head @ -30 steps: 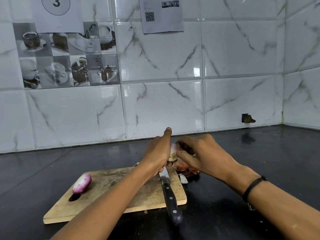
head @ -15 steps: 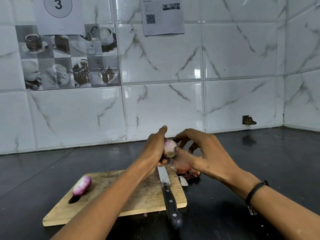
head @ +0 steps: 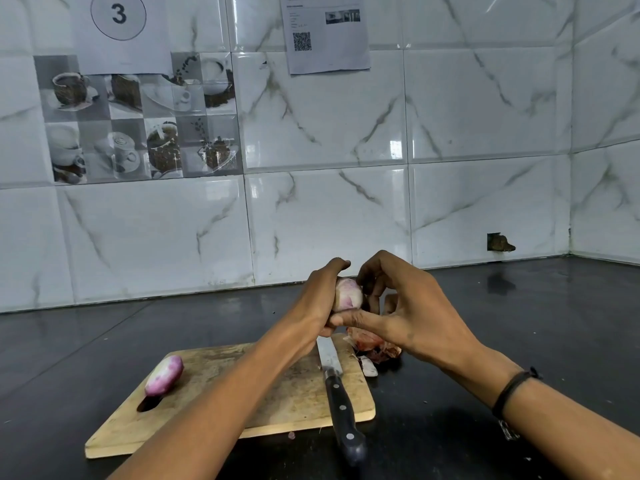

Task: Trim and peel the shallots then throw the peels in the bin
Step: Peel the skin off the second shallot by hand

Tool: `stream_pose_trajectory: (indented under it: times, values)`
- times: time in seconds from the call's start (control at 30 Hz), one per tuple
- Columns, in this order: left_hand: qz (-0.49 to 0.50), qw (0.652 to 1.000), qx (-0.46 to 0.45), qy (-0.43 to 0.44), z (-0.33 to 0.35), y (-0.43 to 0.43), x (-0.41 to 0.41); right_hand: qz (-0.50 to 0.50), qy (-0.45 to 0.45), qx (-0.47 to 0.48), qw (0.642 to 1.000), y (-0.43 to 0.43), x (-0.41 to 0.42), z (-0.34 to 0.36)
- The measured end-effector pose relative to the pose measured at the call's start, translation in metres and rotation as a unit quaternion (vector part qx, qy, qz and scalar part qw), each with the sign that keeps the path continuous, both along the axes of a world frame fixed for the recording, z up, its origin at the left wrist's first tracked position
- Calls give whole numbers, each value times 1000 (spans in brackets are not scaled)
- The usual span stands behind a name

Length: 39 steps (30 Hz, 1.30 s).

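Cradles the shallot (head: 347,295) in the curled left grip (head: 320,301) above the cutting board's (head: 287,393) far corner and pinches at its skin with the right grip (head: 410,318), probably to drop scraps onto the peels (head: 375,346) heaped on the table (head: 86,341) below.

Soft, even light is filling the scene. The glossy tiles (head: 394,148) are throwing small glare spots, and the dark counter (head: 554,323) is mirroring them faintly. Wide-angle distortion is bending tile lines near the edges.
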<state>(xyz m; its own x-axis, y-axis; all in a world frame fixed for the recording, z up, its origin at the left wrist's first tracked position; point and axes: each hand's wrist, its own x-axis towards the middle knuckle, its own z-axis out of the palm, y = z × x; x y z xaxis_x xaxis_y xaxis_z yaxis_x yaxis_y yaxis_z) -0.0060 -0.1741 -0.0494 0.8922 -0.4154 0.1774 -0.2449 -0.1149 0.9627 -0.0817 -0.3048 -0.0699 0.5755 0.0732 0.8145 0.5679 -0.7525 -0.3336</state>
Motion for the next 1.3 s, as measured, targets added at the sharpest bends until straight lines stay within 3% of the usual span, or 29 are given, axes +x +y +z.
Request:
stream_pose_trajectory:
  times: [0.23, 0.5, 0.77, 1.03, 1.3]
  values:
    - [21, 995, 72, -59, -1, 0, 2, 12, -5, -61, 998, 0, 3, 0]
    - [62, 980, 146, -119, 1, -3, 3, 44, 21, -24, 998, -2, 4, -3]
    - [68, 985, 133, -87, 6, 0, 4, -13, 8, -8, 1000, -2, 6, -4]
    - [37, 942, 238, -232, 4, 2, 2, -35, -11, -83, 996, 1, 6, -7]
    - [11, 930, 279, -238, 4, 2, -1, -28, 13, -104, 994, 1, 4, -5]
